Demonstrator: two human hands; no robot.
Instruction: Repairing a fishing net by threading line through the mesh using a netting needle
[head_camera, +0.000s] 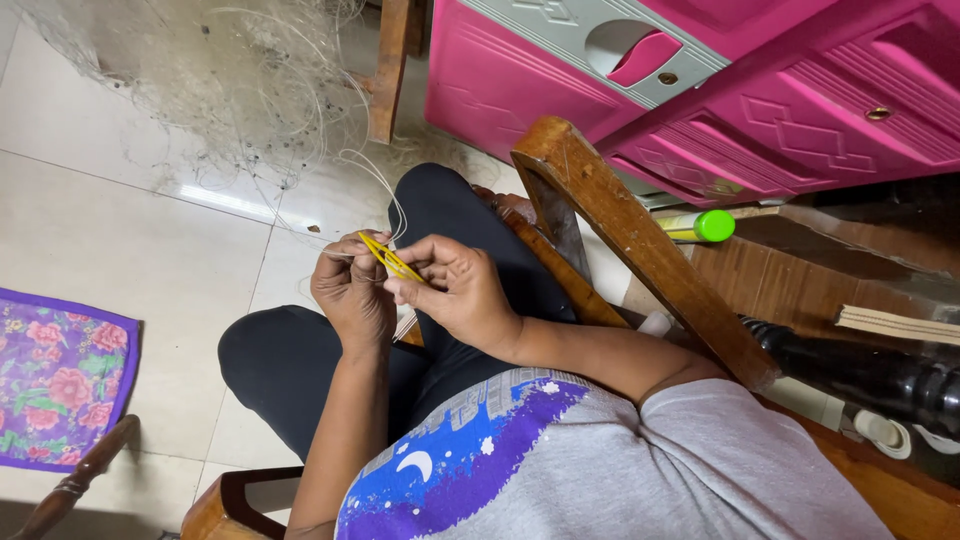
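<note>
Pinching the yellow netting needle (392, 262) over the lap, the right hand (462, 295) grips its lower end while the left hand (352, 292) closes round its tip and the pale line (385, 195); keeping that line taut should help, up to the fishing net (240, 90) heaped on the floor.

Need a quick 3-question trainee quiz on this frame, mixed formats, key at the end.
1. True or false: the thin yellow plastic netting needle is pinched between the left hand and the right hand.
2. Multiple choice: the tangled pale fishing net lies A) on the pink plastic cabinet, B) on the tiled floor ahead of the knees, C) on the purple floral mat.
3. Fill in: the cylindrical tube on the wooden surface at right has a ____ cap.

Key: 1 true; 2 B; 3 green.
</note>
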